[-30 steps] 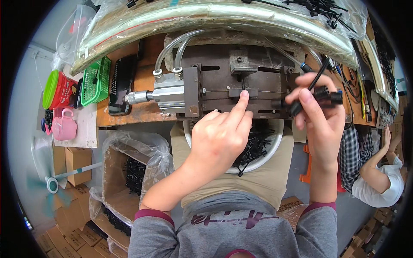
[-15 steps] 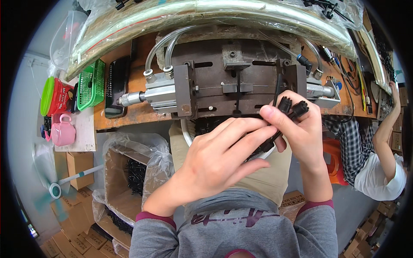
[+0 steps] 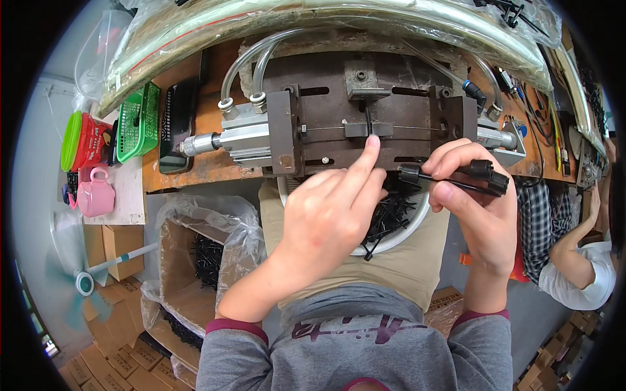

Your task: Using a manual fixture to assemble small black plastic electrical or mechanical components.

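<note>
My left hand (image 3: 329, 212) reaches to the middle of a dark metal fixture (image 3: 323, 117). Its index finger stretches out and its tip rests at the lower end of a thin black rod (image 3: 369, 118), which lies across a small grey block (image 3: 383, 129); the other fingers are loosely bent and the thumb is hidden. To the right, my right hand (image 3: 486, 221) is closed round several black plastic rods with notched, knob-like heads (image 3: 481, 171). Beneath both hands, a white basin (image 3: 425, 218) on my lap holds many similar black pieces (image 3: 391, 218).
Metal air cylinders (image 3: 244, 142) with clear hoses flank the fixture. Left are a green basket (image 3: 147, 124), a pink cup (image 3: 96, 195), a fan (image 3: 85, 283) and a plastic-lined carton (image 3: 176, 260). A plastic-wrapped roll (image 3: 313, 19) spans the back. Another person (image 3: 577, 274) sits at right.
My left hand has moved away from the right hand, up to the rod in the fixture. My right hand has shifted right, its black rods now tipped sideways, and the basin shows more.
</note>
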`<state>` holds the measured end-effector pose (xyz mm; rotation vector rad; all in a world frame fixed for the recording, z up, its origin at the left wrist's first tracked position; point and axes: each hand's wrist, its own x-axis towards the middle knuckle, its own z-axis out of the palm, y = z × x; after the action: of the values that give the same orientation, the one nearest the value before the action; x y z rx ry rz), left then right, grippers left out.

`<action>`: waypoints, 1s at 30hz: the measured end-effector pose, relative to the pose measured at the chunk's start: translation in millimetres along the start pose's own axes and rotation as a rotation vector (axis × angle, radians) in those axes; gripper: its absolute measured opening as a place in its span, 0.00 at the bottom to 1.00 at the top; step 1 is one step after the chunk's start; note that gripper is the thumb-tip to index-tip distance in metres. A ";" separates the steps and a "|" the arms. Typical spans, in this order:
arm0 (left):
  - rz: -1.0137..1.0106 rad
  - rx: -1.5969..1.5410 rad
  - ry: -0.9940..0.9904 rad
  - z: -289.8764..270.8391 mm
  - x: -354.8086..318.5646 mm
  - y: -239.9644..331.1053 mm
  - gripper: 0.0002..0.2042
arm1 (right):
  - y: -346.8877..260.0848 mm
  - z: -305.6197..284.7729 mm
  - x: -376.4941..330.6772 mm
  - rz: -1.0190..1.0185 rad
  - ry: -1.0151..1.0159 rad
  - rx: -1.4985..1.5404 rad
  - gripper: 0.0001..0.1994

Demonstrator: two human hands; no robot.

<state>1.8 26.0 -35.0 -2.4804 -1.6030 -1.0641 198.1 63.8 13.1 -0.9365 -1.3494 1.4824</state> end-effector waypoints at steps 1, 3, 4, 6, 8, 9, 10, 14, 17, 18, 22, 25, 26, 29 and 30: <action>-0.009 0.034 -0.008 0.0 3.0 -0.9 0.14 | -0.6 -0.2 -0.3 0.016 -0.002 0.039 0.05; -0.010 0.033 -0.023 0.5 5.3 -4.9 0.14 | -3.0 -2.2 -0.9 0.040 0.012 0.066 0.06; -0.021 0.037 -0.042 -1.6 6.2 -3.6 0.14 | -4.8 -4.3 -1.3 0.048 0.028 0.053 0.06; -0.046 0.011 -0.073 -5.3 7.1 -2.4 0.15 | -4.8 -6.0 -0.9 0.079 0.069 0.012 0.05; -0.073 -0.051 -0.097 -9.2 7.3 -2.8 0.16 | -5.9 -7.8 -1.1 0.162 0.061 0.047 0.04; -0.066 -0.172 -0.067 -11.4 9.0 -0.8 0.17 | -5.6 -8.6 -1.0 0.205 0.056 0.066 0.04; -0.057 -0.294 -0.037 -14.6 11.4 1.8 0.18 | -4.1 -8.3 -0.3 0.257 0.036 0.074 0.05; 0.027 -0.538 -0.039 -26.8 4.2 14.3 0.17 | -2.4 -7.9 2.8 0.400 -0.137 0.186 0.06; 0.020 -0.574 -0.034 -36.1 -4.0 17.3 0.15 | -4.1 -8.1 5.9 0.331 -0.055 0.269 0.07; 0.020 -0.583 -0.025 -37.1 -6.6 17.0 0.15 | -3.0 -13.8 9.5 0.247 -0.064 0.207 0.08; -0.073 -0.326 0.065 -26.7 -8.8 9.9 0.17 | -4.7 -6.5 7.6 -0.026 0.119 -0.042 0.11; -0.009 -0.013 0.025 -11.3 -7.5 3.1 0.16 | -3.3 3.6 2.6 -0.055 0.076 -0.152 0.12; -0.003 0.002 0.044 -4.7 -7.4 2.3 0.15 | -3.6 6.0 1.7 -0.085 0.096 -0.164 0.11; -0.015 0.052 0.073 7.4 -4.6 0.4 0.14 | -5.0 8.4 -2.9 -0.145 0.185 -0.269 0.10; -0.029 0.071 0.065 7.5 -1.0 0.2 0.14 | -2.4 7.3 -5.4 -0.189 0.188 -0.290 0.09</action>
<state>5.7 27.7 -41.2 -2.3601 -1.6337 -1.0594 193.2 56.4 16.2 -1.0688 -1.4916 1.0467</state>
